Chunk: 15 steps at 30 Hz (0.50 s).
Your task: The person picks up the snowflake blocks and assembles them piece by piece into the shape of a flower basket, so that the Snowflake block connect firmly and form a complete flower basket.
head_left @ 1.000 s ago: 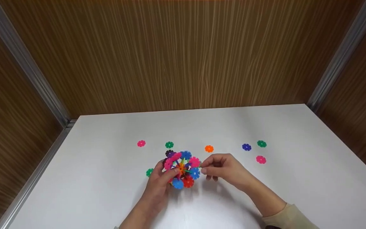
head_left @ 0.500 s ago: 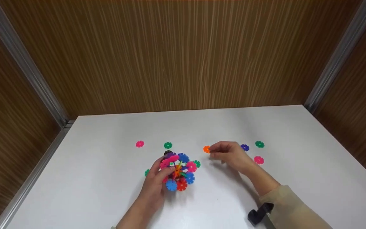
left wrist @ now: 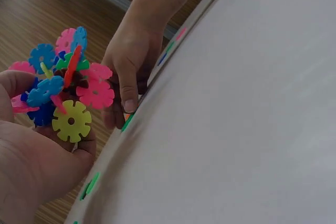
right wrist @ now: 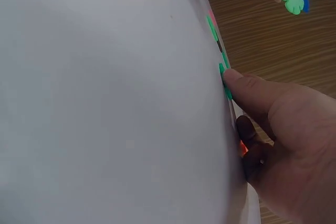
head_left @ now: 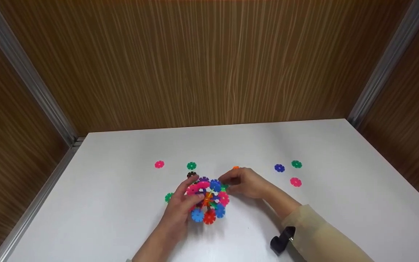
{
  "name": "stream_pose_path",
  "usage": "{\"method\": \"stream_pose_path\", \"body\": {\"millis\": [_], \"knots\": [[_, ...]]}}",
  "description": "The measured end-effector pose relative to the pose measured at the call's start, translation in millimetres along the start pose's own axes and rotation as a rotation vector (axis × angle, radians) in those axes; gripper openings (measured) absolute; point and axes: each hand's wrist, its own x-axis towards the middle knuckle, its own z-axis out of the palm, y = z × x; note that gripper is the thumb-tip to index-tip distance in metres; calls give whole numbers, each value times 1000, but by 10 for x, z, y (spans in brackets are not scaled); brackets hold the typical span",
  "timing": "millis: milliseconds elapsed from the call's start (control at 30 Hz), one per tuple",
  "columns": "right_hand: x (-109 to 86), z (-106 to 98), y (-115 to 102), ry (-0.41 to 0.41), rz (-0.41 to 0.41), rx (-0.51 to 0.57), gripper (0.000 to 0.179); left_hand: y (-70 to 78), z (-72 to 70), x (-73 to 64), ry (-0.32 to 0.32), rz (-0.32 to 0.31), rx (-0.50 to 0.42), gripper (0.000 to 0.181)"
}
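Note:
My left hand (head_left: 176,211) grips a ball-like cluster of interlocked notched plastic discs (head_left: 209,217), its thumb over the front. Pink, blue, red, orange, purple and green discs show in it, and a yellow disc (left wrist: 71,121) faces out in the left wrist view. Just right of the cluster, my right hand (head_left: 249,183) has its thumb and index finger around a loose green disc (right wrist: 226,82) at the tabletop. In the right wrist view the thumb tip lies on that disc's edge; the index finger is hidden. An orange disc (head_left: 235,167) is partly hidden behind the right hand.
On the white table (head_left: 122,218) lie more loose discs: pink (head_left: 159,164), green (head_left: 191,166) and dark brown (head_left: 191,175) at the left. Blue (head_left: 279,168), green (head_left: 296,164) and pink (head_left: 295,182) ones lie at the right. Wood-patterned panels (head_left: 209,65) enclose the back and sides.
My right hand went from the cluster's right side out to the orange disc, then back left to the green disc. The left hand keeps hold of the cluster, which has shifted slightly.

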Motion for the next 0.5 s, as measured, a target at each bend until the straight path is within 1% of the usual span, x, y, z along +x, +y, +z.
{"method": "stream_pose_path", "body": {"millis": [67,167,333,400,500], "knots": [[-12,-9,3,-11,-23,-19,34,7,10,-13,-21,16,29,70],[-45,-21,17,-23,-38,-39,34,2,18,-22,-63,57,43,64],[-142,-15,47,-11,-10,-44,28,-14,23,-24,-158,119,18,63],[-182,-14,64,5,-8,-41,25,-17,25,-28,-184,139,28,64],[-236,-16,77,28,0,-28,25,-20,22,-27,-199,150,66,64]]}}
